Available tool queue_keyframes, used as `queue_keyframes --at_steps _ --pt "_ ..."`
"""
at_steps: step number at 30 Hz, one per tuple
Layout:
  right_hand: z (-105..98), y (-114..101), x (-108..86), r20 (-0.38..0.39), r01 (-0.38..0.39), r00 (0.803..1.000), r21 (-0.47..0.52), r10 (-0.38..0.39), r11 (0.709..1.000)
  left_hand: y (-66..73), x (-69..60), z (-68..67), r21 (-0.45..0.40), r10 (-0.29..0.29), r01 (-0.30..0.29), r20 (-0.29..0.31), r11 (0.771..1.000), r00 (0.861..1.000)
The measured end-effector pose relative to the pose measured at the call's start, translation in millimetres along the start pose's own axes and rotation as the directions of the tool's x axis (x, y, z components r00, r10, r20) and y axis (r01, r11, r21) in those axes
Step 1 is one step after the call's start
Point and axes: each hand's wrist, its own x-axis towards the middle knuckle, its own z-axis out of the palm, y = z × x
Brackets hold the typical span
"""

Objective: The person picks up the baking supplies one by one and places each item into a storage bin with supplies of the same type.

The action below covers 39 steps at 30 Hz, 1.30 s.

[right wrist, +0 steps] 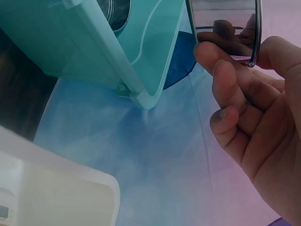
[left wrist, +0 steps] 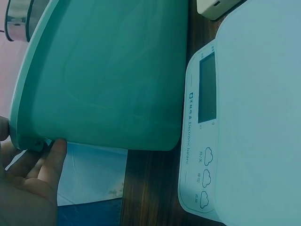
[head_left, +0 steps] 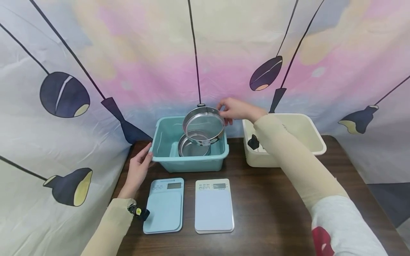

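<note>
We note: right hand (right wrist: 261,106) pinches metal ring (right wrist: 225,16) by its edge | teal bin (right wrist: 66,52) near, second metal piece (right wrist: 115,12) inside | cream bin (right wrist: 56,162) lower left.

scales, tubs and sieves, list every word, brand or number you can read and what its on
"Electronic balanc", last letter unclear: blue scale.
Chinese characters, blue scale: too small to quote surely; no digits visible on its display.
White scale: print too small.
Small display in the cream tub: too blurred.
Teal tub, raised metal sieve: no text seen.
</note>
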Motion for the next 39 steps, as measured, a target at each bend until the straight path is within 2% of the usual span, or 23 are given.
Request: queue_keyframes --at_steps 16,21,29,39 --pt "16 -4 30.7 0.037 -0.031 0.999 -0.064 0.033 0.997 0.5 -2.8 -1.0 -0.017 -0.023 0.023 -0.004 1.000 1.000" --pt "25 -5 39.3 0.040 -0.045 0.998 -0.061 0.048 0.997 0.2 -3.2 -2.4 -0.009 -0.022 0.022 -0.012 1.000 1.000" --pt "38 -6 51.9 0.099 -0.091 0.991 -0.035 0.094 0.995 0.0 -4.1 -3.5 -0.001 -0.021 0.021 -0.016 1.000 1.000" --pt "53 -5 59.7 0.126 -0.140 0.982 -0.024 0.142 0.990 -0.5 -6.3 -4.3 0.002 -0.021 0.021 -0.018 1.000 1.000"
